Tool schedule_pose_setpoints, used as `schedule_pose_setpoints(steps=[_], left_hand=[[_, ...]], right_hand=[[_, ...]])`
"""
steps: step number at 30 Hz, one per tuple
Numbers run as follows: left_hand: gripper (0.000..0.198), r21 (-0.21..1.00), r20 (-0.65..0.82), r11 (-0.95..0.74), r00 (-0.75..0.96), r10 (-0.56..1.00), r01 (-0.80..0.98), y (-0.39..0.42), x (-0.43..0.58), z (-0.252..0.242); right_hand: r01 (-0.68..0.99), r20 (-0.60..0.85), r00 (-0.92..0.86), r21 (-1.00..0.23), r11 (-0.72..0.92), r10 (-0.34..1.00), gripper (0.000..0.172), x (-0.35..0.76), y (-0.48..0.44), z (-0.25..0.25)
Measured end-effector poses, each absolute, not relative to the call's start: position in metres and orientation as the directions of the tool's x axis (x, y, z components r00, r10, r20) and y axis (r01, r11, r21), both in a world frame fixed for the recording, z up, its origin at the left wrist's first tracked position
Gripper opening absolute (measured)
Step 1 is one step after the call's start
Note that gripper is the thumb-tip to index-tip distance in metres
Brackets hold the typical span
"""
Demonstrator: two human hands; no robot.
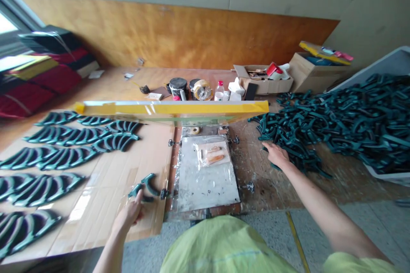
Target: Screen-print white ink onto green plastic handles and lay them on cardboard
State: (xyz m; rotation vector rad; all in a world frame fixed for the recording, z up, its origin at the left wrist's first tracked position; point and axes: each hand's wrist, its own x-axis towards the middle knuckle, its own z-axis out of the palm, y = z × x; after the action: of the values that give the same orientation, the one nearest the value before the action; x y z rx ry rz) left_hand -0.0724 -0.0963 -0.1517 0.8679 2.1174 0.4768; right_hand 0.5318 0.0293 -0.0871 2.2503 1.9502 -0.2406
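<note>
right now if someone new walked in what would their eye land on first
The large heap of dark teal curved moulded pieces on the right stands out first, spilling from a pale bin onto the wooden bench by the right hand. Next come neat rows of matching pieces on cardboard at left, where the left hand grips one teal piece. A long yellow-edged frame stands raised at centre.

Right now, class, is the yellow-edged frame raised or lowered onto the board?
Raised. The yellow-edged frame stands tilted up beyond the plastic-covered board, leaving the board's top in full view.
</note>
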Motion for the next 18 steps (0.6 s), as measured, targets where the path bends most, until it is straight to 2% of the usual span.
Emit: schedule_pose_setpoints(steps=[2, 4, 6, 8, 10, 12, 15, 18], left_hand=[[0.05, 0.583, -0.54, 0.708, -0.461, 0.705, 0.399, -0.081, -0.072, -0.136], [0.053, 0.669, -0.468, 0.64, -0.456, 0.757, 0.377, -0.058, -0.067, -0.112], [0.055, 0.768, -0.371, 0.537, -0.44, 0.818, 0.35, -0.03, -0.054, -0.079], [0.052, 0.908, -0.197, 0.317, -0.389, 0.9, 0.273, -0.003, -0.031, -0.04], [0.048, 0.971, -0.085, 0.162, -0.376, 0.923, 0.178, 0.018, -0.006, 0.0], [0.045, 0.995, 0.009, 0.031, -0.383, 0.924, 0.098, 0.03, 0.017, 0.033], [0.044, 0.988, 0.134, -0.154, -0.38, 0.915, -0.023, 0.038, 0.036, 0.062], [0.048, 0.964, 0.193, -0.249, -0.388, 0.901, -0.097, 0.041, 0.042, 0.07]], right_hand=[[0.982, -0.117, 0.085, -0.157, -0.103, 0.989, 0.053, 0.504, 0.038, -0.074], [0.896, -0.084, 0.043, -0.437, -0.075, 0.996, 0.038, 0.465, 0.046, -0.064], [0.69, -0.149, -0.018, -0.717, -0.095, 0.989, 0.028, 0.419, 0.052, -0.064], [0.505, -0.264, -0.088, -0.843, -0.185, 0.961, 0.028, 0.376, 0.054, -0.071], [0.491, -0.347, -0.126, -0.836, -0.245, 0.929, 0.035, 0.346, 0.054, -0.08], [0.624, -0.356, -0.121, -0.754, -0.208, 0.926, 0.042, 0.332, 0.054, -0.084], [0.863, -0.244, -0.093, -0.503, -0.044, 0.965, 0.05, 0.33, 0.051, -0.076], [0.936, -0.038, -0.208, -0.298, 0.188, 0.977, 0.054, 0.327, 0.044, -0.064]])
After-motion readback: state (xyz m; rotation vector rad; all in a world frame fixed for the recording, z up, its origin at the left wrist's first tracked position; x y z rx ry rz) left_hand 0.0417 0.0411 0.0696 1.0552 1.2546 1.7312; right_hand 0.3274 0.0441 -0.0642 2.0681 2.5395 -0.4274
